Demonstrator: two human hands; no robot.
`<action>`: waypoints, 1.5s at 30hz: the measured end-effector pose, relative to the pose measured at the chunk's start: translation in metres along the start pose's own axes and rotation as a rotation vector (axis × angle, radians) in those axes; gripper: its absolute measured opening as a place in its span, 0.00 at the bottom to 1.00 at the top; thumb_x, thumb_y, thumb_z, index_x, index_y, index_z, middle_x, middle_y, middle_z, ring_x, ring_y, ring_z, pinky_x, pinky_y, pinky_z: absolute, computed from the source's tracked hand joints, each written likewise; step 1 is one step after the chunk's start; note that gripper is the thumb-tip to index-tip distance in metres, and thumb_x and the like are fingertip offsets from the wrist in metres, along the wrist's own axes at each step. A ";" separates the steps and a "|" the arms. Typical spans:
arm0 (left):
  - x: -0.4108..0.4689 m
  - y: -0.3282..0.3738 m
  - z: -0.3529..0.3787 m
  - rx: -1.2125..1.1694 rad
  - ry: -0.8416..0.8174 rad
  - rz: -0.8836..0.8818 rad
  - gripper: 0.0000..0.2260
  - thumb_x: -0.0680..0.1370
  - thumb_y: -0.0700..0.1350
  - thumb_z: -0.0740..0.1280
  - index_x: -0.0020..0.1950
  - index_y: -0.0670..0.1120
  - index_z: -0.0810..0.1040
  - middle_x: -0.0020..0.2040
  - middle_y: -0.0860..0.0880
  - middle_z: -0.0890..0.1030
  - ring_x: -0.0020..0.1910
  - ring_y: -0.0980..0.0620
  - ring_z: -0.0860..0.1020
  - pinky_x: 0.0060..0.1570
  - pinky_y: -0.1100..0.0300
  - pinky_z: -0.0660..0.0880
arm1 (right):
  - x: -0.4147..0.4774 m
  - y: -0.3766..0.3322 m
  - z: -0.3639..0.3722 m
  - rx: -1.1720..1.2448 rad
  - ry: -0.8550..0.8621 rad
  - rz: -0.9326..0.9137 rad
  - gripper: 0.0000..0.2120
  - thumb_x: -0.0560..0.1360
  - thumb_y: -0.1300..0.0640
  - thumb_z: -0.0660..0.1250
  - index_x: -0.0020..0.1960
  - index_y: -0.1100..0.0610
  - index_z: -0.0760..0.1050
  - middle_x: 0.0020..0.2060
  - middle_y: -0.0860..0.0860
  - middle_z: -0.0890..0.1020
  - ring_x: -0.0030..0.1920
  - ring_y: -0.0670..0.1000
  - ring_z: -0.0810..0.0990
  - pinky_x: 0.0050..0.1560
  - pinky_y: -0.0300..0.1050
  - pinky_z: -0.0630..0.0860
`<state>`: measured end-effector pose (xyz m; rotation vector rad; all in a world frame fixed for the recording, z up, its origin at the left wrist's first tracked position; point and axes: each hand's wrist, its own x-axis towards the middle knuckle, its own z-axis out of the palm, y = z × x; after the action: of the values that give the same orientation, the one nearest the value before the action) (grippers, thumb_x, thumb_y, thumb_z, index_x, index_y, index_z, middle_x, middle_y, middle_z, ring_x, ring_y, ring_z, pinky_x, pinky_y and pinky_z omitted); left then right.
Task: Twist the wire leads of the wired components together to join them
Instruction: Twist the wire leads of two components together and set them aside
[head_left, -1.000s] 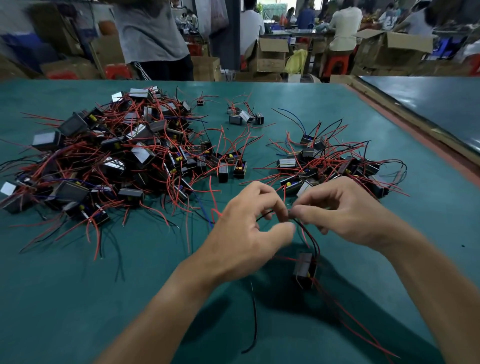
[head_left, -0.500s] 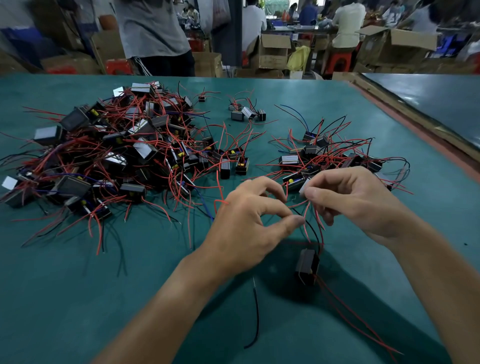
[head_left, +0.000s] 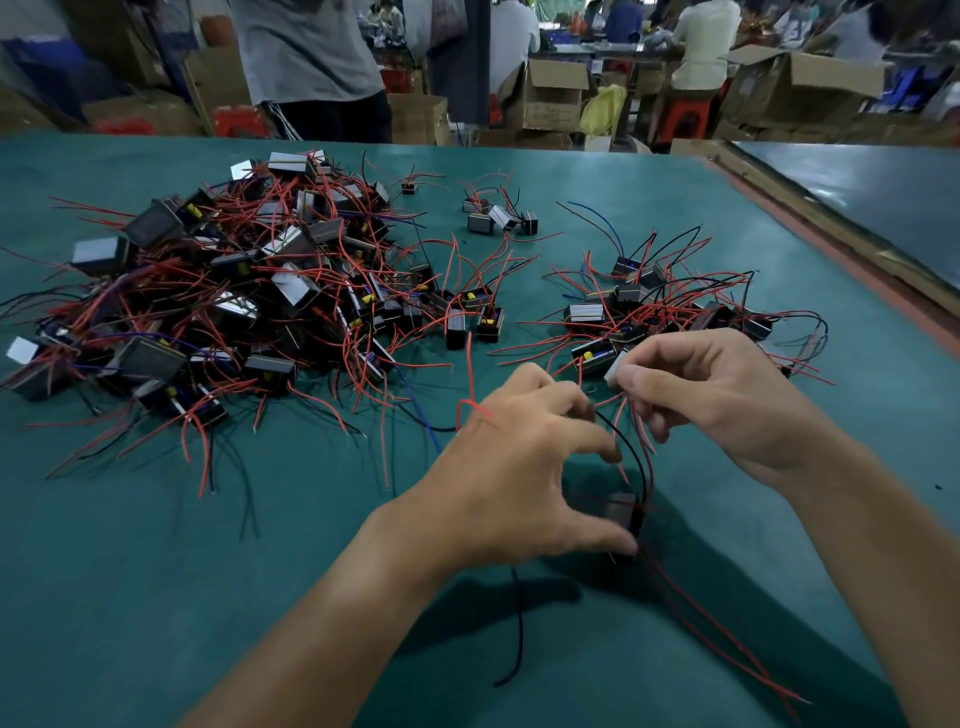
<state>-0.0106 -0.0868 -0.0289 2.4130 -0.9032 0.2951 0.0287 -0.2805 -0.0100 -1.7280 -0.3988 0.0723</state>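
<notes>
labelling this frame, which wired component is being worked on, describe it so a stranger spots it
On the green table, look nearer than the big left pile and smaller right pile. One dark component is apart from both, by the thumb of the left hand, its leads rising to the right hand.

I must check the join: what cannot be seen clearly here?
- Head view, ends of the red leads: hidden in the pinch of the right hand, twist unknown.
- Head view, hold of the left hand on the black wire: covered by its fingers.
- Head view, component: partly behind the left thumb.
</notes>
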 end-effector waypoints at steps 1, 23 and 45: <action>0.000 0.001 0.000 0.060 -0.065 -0.001 0.22 0.63 0.64 0.77 0.51 0.53 0.85 0.49 0.53 0.77 0.54 0.49 0.69 0.53 0.52 0.72 | 0.000 0.000 0.000 0.000 0.000 0.004 0.09 0.66 0.54 0.70 0.39 0.61 0.80 0.26 0.52 0.77 0.24 0.48 0.73 0.26 0.37 0.73; 0.005 -0.009 -0.001 -0.366 0.497 -0.147 0.19 0.80 0.45 0.66 0.70 0.58 0.73 0.34 0.56 0.81 0.24 0.58 0.69 0.29 0.65 0.69 | -0.001 -0.004 0.006 0.018 -0.022 0.021 0.06 0.66 0.54 0.71 0.35 0.55 0.84 0.27 0.53 0.80 0.23 0.47 0.72 0.26 0.37 0.73; 0.005 -0.013 0.006 -0.345 0.414 -0.206 0.08 0.81 0.47 0.64 0.48 0.48 0.82 0.27 0.53 0.78 0.22 0.59 0.68 0.26 0.71 0.61 | -0.006 -0.007 0.006 0.131 -0.041 -0.011 0.03 0.65 0.62 0.71 0.37 0.58 0.84 0.32 0.58 0.84 0.28 0.51 0.82 0.31 0.41 0.80</action>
<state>0.0016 -0.0847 -0.0369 2.0005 -0.4700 0.4938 0.0204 -0.2760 -0.0058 -1.5970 -0.4241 0.1234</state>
